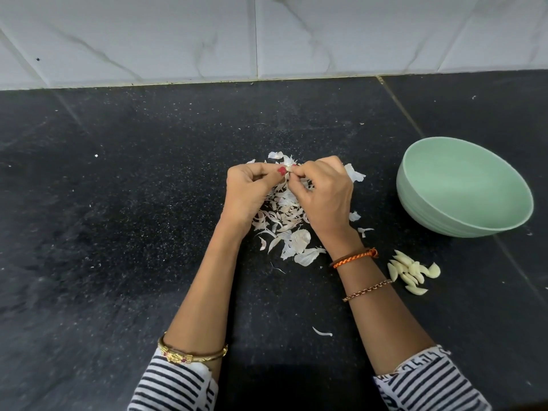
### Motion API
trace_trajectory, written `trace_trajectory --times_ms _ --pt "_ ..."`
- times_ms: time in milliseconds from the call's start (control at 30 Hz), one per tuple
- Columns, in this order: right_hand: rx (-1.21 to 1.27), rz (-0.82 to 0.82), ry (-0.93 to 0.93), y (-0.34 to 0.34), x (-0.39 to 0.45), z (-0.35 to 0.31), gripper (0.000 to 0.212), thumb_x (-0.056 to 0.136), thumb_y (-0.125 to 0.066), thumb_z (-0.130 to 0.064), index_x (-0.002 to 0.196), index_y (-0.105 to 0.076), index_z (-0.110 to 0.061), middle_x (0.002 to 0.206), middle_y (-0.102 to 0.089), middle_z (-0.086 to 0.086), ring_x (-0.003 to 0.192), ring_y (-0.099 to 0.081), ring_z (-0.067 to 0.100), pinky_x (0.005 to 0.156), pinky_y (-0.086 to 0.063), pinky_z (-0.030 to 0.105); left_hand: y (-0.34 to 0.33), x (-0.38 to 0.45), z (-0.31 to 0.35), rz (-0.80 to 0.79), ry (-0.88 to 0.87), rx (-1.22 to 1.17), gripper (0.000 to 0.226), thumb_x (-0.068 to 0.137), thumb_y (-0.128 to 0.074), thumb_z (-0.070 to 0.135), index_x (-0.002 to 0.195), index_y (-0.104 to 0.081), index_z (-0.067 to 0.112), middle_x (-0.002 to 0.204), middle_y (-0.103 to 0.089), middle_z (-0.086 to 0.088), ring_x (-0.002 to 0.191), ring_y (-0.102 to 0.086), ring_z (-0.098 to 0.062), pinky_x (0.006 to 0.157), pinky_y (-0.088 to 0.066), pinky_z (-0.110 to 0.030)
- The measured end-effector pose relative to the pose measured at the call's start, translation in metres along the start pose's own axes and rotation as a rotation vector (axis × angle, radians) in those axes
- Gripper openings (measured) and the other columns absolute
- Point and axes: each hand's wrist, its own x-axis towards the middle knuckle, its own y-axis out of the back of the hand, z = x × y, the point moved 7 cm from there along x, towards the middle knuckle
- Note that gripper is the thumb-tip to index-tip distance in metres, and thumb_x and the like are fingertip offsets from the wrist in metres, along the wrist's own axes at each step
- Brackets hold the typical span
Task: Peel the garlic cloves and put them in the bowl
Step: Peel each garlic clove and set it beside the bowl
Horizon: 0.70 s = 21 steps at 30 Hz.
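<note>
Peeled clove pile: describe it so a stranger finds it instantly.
Start at the mint-green bowl on the right of the black counter. Just nearer the person, beside the right forearm's bracelets, lies a small cluster of peeled cloves. They are smooth, plump and pale yellow, unlike the thin, papery white skins heaped under the hands.

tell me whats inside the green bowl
The part of the green bowl that shows is bare. Its near wall hides the lowest part. The peeled cloves lie on the counter.

Home kitchen, black speckled stone counter, white marble-look wall tiles, green bowl, garlic peelings
</note>
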Motion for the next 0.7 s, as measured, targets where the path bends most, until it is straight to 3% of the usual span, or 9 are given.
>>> trace_trajectory --times_ms 67,167,233,367,700 --pt "-0.024 0.007 0.019 0.0004 -0.0002 -0.0016 0.02 0.077 -0.063 -0.013 0.058 -0.06 -0.005 0.054 -0.059 0.002 0.062 -0.055 0.022 0.058 -0.033 0.018 -0.0003 0.0005 -0.0029 0.007 0.029 -0.004 0.01 0.084 -0.065 0.006 0.076 -0.071 0.008 0.072 -0.065 -0.014 0.065 -0.053 -0.017 0.054 -0.042 -0.014" --pt "-0.061 0.029 0.058 0.0021 0.0007 -0.0036 0.023 0.077 -0.065 -0.009 0.055 -0.057 -0.006 0.051 -0.055 0.002 0.058 -0.053 0.022 0.059 -0.03 0.016 -0.0021 0.0 -0.0037 0.013 0.044 -0.003 0.011 0.084 -0.065 0.008 0.074 -0.07 0.006 0.075 -0.059 -0.019 0.069 -0.046 -0.022 0.054 -0.04 -0.018" --pt "-0.09 0.028 0.077 0.0012 -0.0003 -0.0049 0.025 0.078 -0.067 -0.007 0.055 -0.057 -0.005 0.051 -0.054 0.002 0.058 -0.052 0.022 0.058 -0.03 0.018 -0.0027 -0.0011 -0.0026 0.021 0.046 -0.012 0.012 0.083 -0.066 0.007 0.072 -0.07 0.007 0.071 -0.061 -0.014 0.065 -0.048 -0.018 0.054 -0.041 -0.016" --pt "-0.091 0.03 0.08 0.0009 -0.0011 -0.0059 0.023 0.078 -0.068 -0.007 0.057 -0.058 -0.005 0.052 -0.055 0.002 0.058 -0.052 0.021 0.058 -0.03 0.018 -0.0038 -0.0024 0.0001 0.035 0.049 -0.034 0.008 0.083 -0.063 0.002 0.081 -0.07 -0.001 0.056 -0.063 0.011 0.053 -0.054 0.004 0.051 -0.04 -0.008" --pt "-0.036 0.045 0.052 0.0038 0.0005 -0.0076 0.024 0.076 -0.067 -0.01 0.056 -0.055 -0.004 0.05 -0.053 0.002 0.056 -0.051 0.022 0.057 -0.03 0.018 -0.007 -0.0057 0.0014 0.046 0.082 -0.054 0.014 0.086 -0.056 -0.004 0.091 -0.065 -0.012 0.043 -0.055 0.016 0.045 -0.05 0.007 0.048 -0.037 -0.006"
